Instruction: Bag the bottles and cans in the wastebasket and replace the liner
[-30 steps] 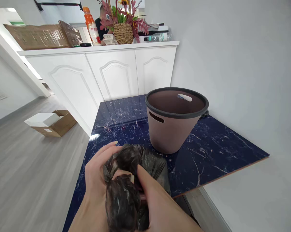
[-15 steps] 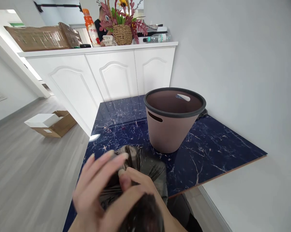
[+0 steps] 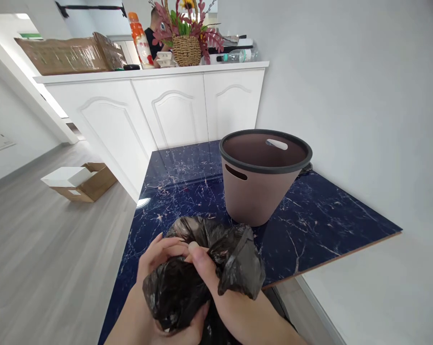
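As both hands were brought close together above the near edge of the blue table (image 3: 173, 187), a black plastic bag (image 3: 176, 290), thin, glossy and crumpled, was held between them, bunched on the left and flared on the right. Film was pinched under the thumb of the right hand (image 3: 212, 283), whose other fingers were mostly hidden; the fingers of the left hand (image 3: 147, 263) were bent close together around it. Beyond, a mauve bin (image 3: 254, 196) was set, its inner wall exposed; far left, a white block (image 3: 67, 177) was partly held in a cardboard box (image 3: 97, 184).
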A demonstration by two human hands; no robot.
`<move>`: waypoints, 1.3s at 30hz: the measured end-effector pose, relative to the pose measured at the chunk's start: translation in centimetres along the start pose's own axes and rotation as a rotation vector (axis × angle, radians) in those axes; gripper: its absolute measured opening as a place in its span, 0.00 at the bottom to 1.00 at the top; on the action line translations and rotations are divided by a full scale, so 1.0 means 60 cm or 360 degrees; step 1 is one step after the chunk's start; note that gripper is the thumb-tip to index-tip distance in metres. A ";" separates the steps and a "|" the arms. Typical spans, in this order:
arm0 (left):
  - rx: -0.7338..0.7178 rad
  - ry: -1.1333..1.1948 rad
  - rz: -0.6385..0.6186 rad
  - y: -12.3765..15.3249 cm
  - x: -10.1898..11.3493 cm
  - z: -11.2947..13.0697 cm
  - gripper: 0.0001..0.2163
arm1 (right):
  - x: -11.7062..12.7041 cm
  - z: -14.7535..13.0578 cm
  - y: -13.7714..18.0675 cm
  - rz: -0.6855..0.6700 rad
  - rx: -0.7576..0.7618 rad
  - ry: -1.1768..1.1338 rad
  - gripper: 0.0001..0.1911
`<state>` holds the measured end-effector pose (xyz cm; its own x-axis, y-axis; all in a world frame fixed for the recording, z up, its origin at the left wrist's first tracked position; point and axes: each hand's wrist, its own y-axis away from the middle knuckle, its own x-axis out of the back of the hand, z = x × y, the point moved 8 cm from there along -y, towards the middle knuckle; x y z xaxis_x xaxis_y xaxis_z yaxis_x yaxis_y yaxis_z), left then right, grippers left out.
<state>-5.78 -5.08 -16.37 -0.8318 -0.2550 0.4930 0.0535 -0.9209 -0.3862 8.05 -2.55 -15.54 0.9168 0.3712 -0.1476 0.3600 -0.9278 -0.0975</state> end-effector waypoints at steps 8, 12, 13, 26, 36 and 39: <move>-0.0169 -0.0192 -0.0310 -0.016 -0.012 0.009 0.11 | 0.027 0.017 -0.002 -0.0132 -0.0089 0.0068 0.18; -0.0389 -0.0302 -0.0456 -0.027 -0.015 0.029 0.07 | 0.026 0.017 0.001 -0.0404 -0.0096 0.0189 0.15; -0.0394 -0.0320 -0.0487 -0.030 -0.015 0.029 0.08 | 0.028 0.013 0.002 -0.0455 -0.0063 0.0251 0.14; -0.0677 -0.0168 -0.0368 -0.036 -0.005 0.073 0.09 | 0.057 -0.024 0.031 -0.0042 0.0819 0.1233 0.11; -0.0498 -0.0118 -0.0419 -0.028 -0.022 0.066 0.15 | 0.058 -0.051 0.069 0.0797 0.1267 0.1126 0.12; -0.0330 -0.0078 -0.0387 -0.040 -0.021 0.054 0.18 | 0.056 -0.060 0.076 0.1001 0.1321 0.1233 0.11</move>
<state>-3.07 -3.52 -13.56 -0.7787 -0.0536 0.6251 -0.2612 -0.8782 -0.4007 13.37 -5.69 -12.97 0.8495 -0.4935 0.1865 -0.1245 -0.5310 -0.8382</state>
